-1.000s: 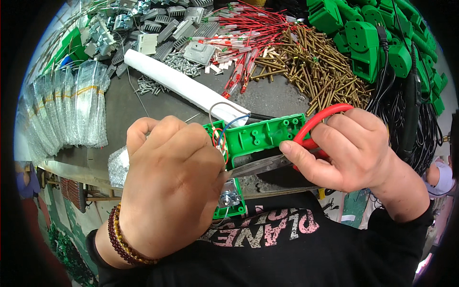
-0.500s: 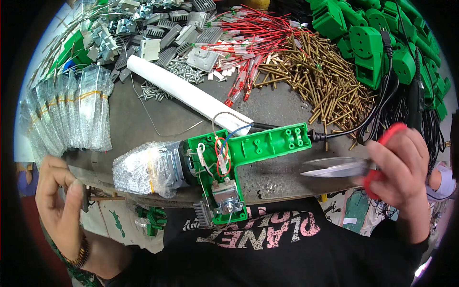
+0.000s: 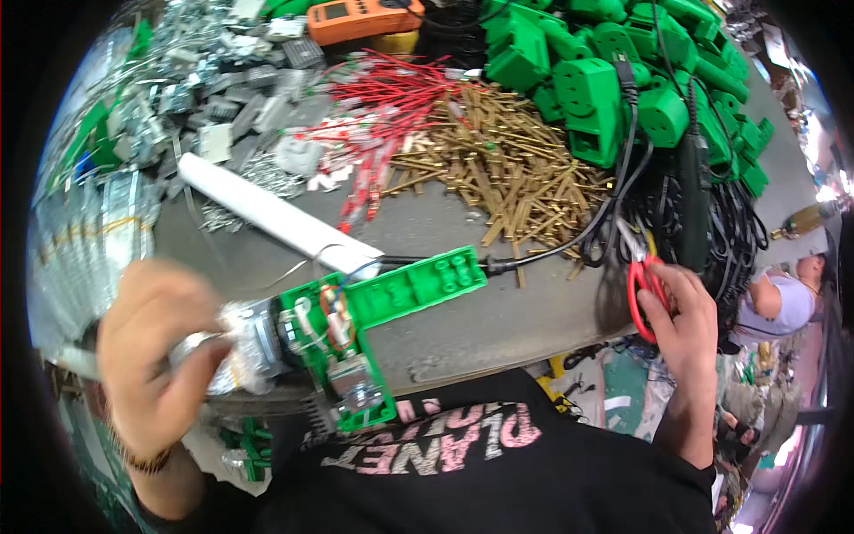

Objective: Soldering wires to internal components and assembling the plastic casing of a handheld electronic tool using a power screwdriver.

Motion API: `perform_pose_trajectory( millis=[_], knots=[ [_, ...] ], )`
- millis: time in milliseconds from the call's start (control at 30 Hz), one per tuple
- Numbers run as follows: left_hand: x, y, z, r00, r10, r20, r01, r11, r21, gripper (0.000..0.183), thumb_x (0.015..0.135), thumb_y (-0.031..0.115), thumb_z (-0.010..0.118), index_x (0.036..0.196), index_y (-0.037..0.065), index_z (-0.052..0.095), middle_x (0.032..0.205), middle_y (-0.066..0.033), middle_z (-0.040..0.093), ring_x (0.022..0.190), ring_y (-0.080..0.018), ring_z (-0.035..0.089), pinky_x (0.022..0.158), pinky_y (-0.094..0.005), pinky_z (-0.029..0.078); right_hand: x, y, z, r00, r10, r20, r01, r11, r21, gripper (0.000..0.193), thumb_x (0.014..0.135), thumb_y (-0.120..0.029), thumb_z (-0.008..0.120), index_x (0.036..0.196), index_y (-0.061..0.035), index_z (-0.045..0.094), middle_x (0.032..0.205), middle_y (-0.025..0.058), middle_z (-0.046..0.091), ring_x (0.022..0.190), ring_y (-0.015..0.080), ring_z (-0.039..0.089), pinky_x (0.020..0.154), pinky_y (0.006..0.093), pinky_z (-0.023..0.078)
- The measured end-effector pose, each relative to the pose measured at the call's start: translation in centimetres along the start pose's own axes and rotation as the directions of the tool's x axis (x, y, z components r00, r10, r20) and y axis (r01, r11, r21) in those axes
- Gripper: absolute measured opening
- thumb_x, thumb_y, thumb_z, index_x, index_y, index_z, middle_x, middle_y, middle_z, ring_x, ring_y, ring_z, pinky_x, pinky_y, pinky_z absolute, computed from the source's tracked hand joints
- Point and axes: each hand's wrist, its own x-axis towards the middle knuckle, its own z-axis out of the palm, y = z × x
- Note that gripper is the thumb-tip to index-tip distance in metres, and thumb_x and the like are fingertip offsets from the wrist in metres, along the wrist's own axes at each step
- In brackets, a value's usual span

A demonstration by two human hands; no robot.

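My right hand (image 3: 683, 325) holds red-handled scissors (image 3: 642, 298) by the table's right front edge, their blades pointing away from me. My left hand (image 3: 160, 347), blurred, has its fingers curled in front of the wrapped end of the workpiece. A small shiny bit shows at its fingertips, too smeared to name. Between my hands lies an open green plastic housing (image 3: 414, 289) with wires and a metal block (image 3: 354, 378) inside. A rounded part in clear bubble wrap (image 3: 249, 365) sticks out of its left side, partly hidden by my left hand. A black cord (image 3: 534, 260) leaves the handle end.
Behind the housing lies a white roll (image 3: 276, 214). Piles of brass screws (image 3: 507, 169), red wires (image 3: 382, 98), grey metal parts (image 3: 258, 107) and green housings (image 3: 587, 107) fill the back. Wrapped packs (image 3: 98, 240) stand left. At right, a person (image 3: 778, 298) sits beyond black cables (image 3: 738, 222).
The scissors have swung from pointing left to pointing away, near the cables. My left hand has moved in toward the wrapped part. The whole view has shifted, showing more on the right.
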Motion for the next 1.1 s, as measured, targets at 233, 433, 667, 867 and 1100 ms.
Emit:
perform_pose_trajectory(
  millis=[233,433,667,867,1100],
  knots=[
    [7.1,0.0,2.5,0.900,0.242,0.362,-0.246,0.969,-0.036,0.015,0.076,0.014,0.077,0.090,0.014,0.072,0.104,-0.0064,0.065,0.099,-0.0297,0.060,0.089,-0.0415,0.043,1.6,-9.9,5.7,0.661,-0.734,-0.156,0.728,0.576,0.373,0.034,0.075,-0.016,0.075,0.109,-0.0105,0.071,0.089,0.0018,0.062,0.073,0.0193,0.061,0.063,0.0324,0.049],
    [8.8,0.5,3.0,0.794,0.289,0.534,-0.341,0.940,-0.002,0.015,0.073,0.022,0.078,0.086,0.018,0.071,0.098,-0.0014,0.058,0.101,-0.0247,0.056,0.088,-0.0399,0.041,3.4,-16.8,11.1,0.518,-0.793,-0.321,0.784,0.291,0.548,0.031,0.074,-0.020,0.083,0.100,-0.0087,0.071,0.065,-0.0020,0.046,0.054,0.0139,0.053,0.047,0.0293,0.043],
    [9.5,1.2,3.5,0.730,0.314,0.606,-0.393,0.920,-0.004,0.009,0.074,0.014,0.072,0.079,0.014,0.065,0.090,-0.0013,0.056,0.092,-0.0224,0.057,0.082,-0.0372,0.043,3.4,-17.0,12.6,0.488,-0.742,-0.459,0.802,0.173,0.572,0.018,0.077,-0.011,0.082,0.091,-0.0077,0.070,0.062,-0.0013,0.044,0.049,0.0135,0.050,0.043,0.0287,0.041],
    [8.7,2.5,3.6,0.693,0.307,0.652,-0.429,0.903,0.030,0.007,0.075,0.013,0.062,0.082,0.012,0.061,0.087,-0.0017,0.056,0.086,-0.0203,0.060,0.078,-0.0333,0.046,3.1,-17.2,13.2,0.493,-0.701,-0.515,0.800,0.133,0.585,0.015,0.076,-0.009,0.082,0.085,-0.0074,0.070,0.063,-0.0013,0.044,0.052,0.0126,0.050,0.044,0.0280,0.042],
    [8.9,2.8,3.3,0.675,0.355,0.647,-0.441,0.897,-0.032,0.007,0.076,0.013,0.062,0.082,0.013,0.059,0.081,-0.0029,0.055,0.078,-0.0233,0.061,0.072,-0.0341,0.050,3.1,-16.6,12.7,0.472,-0.754,-0.457,0.799,0.147,0.582,0.018,0.080,-0.012,0.067,0.096,-0.0052,0.066,0.071,0.0006,0.049,0.063,0.0159,0.055,0.054,0.0304,0.049]
  ],
)
